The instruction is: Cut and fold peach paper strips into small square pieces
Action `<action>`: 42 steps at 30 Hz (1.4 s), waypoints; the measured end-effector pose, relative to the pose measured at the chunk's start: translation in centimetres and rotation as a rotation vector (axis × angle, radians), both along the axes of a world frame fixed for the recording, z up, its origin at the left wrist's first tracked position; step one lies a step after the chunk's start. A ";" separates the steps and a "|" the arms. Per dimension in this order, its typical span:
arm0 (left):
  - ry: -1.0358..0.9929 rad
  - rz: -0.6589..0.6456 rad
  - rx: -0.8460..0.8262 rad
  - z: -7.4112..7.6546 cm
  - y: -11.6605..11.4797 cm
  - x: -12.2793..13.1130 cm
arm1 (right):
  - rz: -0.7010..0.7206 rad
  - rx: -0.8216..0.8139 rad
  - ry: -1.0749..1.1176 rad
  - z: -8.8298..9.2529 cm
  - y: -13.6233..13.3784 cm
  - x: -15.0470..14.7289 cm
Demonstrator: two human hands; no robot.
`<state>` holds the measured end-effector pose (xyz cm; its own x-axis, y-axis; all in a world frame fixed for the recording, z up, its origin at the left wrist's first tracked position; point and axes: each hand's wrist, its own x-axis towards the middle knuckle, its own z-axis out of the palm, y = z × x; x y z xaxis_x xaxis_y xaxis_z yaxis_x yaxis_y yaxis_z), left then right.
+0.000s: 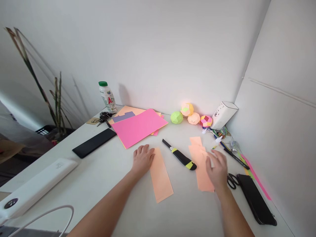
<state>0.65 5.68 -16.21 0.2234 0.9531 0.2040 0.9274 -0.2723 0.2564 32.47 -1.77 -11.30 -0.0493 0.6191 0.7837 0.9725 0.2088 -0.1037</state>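
My left hand rests on the table, fingers lying flat, with its thumb touching the left edge of a peach paper strip. My right hand, slightly blurred, is over the right edge of several overlapping peach paper pieces. Its fingers are bent but apart, and I see nothing held in them. Between the two hands lies a black and yellow-green utility knife, its blade end pointing away to the left. The right hand covers part of the paper pieces.
Pink sheets lie at the back, near a black phone-like slab and a white bottle. Paper polyhedra stand by the wall. Scissors, a black case and pens are at right; a long white device is at left.
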 end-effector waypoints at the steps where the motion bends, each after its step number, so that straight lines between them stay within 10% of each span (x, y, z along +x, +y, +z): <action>1: -0.004 -0.003 0.005 0.0 0.0 0.0 | 0.100 -0.031 -0.025 0.0 -0.3 -1.7; 9: -0.036 -0.011 0.002 0.1 -0.1 0.0 | 0.812 -0.582 -0.158 -1.1 -4.2 -11.0; 24: -0.204 0.094 -0.051 -0.1 1.9 -0.6 | 0.815 -0.704 -0.060 -1.5 -4.2 -11.3; 42: -0.119 -0.343 0.046 -0.7 0.2 -0.6 | 0.807 -0.558 -0.142 -1.9 -3.9 -11.5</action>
<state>0.01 5.89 -16.93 0.5009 0.8159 0.2888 0.7442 -0.5764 0.3375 20.94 -5.71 -13.22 -0.6896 0.6373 0.3440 0.5716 0.7706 -0.2819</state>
